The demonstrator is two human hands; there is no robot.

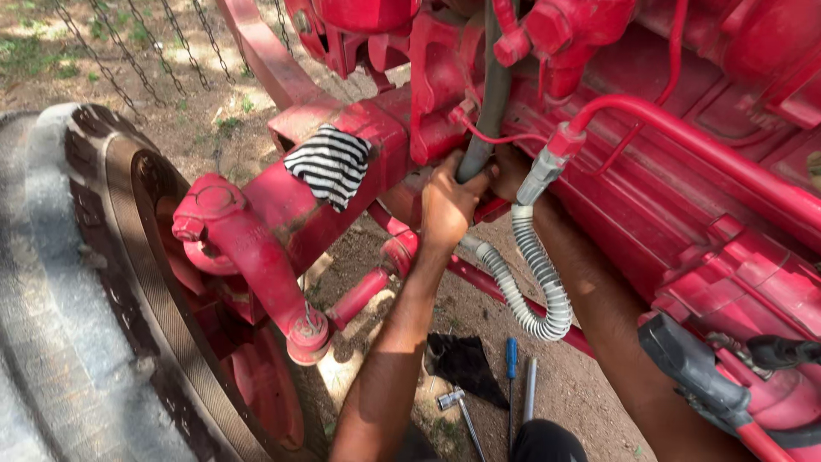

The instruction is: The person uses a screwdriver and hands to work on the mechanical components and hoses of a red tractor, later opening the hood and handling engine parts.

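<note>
From the head view, both arms reach up under a red tractor [684, 197]. The left hand [446, 205] is curled tight around the lower end of a dark grey hose [489, 103], which runs up out of the fist toward the red fittings above. The right hand [510, 175] lies just beside it, mostly hidden behind the hose and a spring-wrapped line [539, 274]; whether its fingers grip anything cannot be told. That spring-wrapped line drops from a metal fitting [541, 175], loops down and bends back toward the left wrist. A striped rag [329, 162] lies on the red axle beam [291, 205] to the left of the hands, with the big tyre [60, 291] further left. On the dirt ground [581, 385] below, between the forearms, lie a black cloth [466, 364], a blue-handled screwdriver [510, 359], a plain metal rod [530, 389] just beside it, and a socket tool [457, 406]. Chains [128, 51] hang at top left.
</note>
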